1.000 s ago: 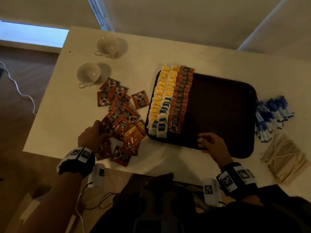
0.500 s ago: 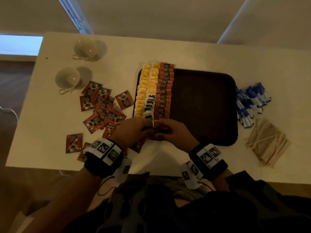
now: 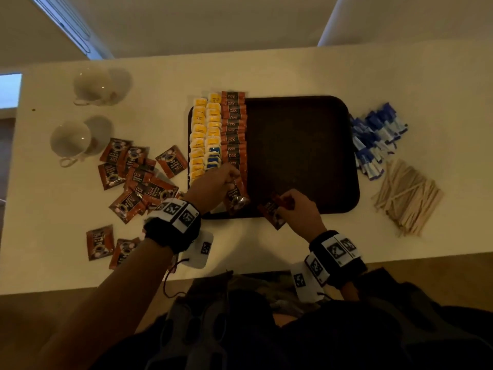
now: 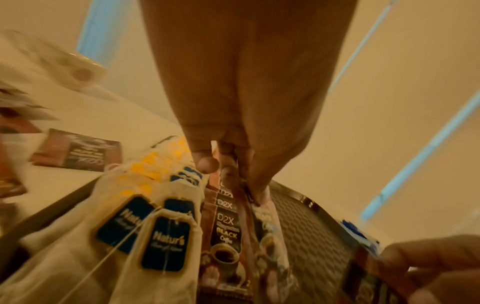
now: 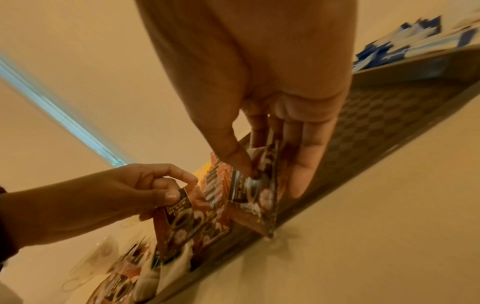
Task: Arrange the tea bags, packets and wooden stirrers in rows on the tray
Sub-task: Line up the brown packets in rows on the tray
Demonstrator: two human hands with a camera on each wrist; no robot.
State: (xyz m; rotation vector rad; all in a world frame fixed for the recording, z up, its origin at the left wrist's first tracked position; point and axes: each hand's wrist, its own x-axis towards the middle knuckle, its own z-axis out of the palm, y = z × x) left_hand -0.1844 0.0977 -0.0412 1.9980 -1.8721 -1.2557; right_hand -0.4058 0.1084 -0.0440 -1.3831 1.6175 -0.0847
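Left hand (image 3: 213,184): pinching one brown D2X coffee packet (image 3: 236,200) by its upper edge, thumb against curled fingers, and holding it over the near end of the tray's coffee row.
Right hand (image 3: 298,206): gripping a second coffee packet (image 3: 272,210) between thumb and fingers; the packet is hanging tilted over the tray's near rim, its lowest corner touching the table in the right wrist view.
Tray (image 3: 301,156): dark, textured, lying on the white table (image 3: 266,70); its right part is showing bare mesh.
Tea bags (image 3: 205,134): lying in two overlapping rows along the tray's left edge, yellow tags at the far end, blue tags nearer.
Coffee row (image 3: 234,129): sitting just right of the tea bags on the tray, packets overlapping.
Loose coffee packets (image 3: 138,177): lying scattered on the table left of the tray.
Blue-and-white stick packets (image 3: 376,140): lying heaped on the table just right of the tray.
Wooden stirrers (image 3: 408,196): lying piled on the table right of the tray, nearer than the stick packets.
White cups (image 3: 72,138): two, standing left of the tray, beyond the loose packets.
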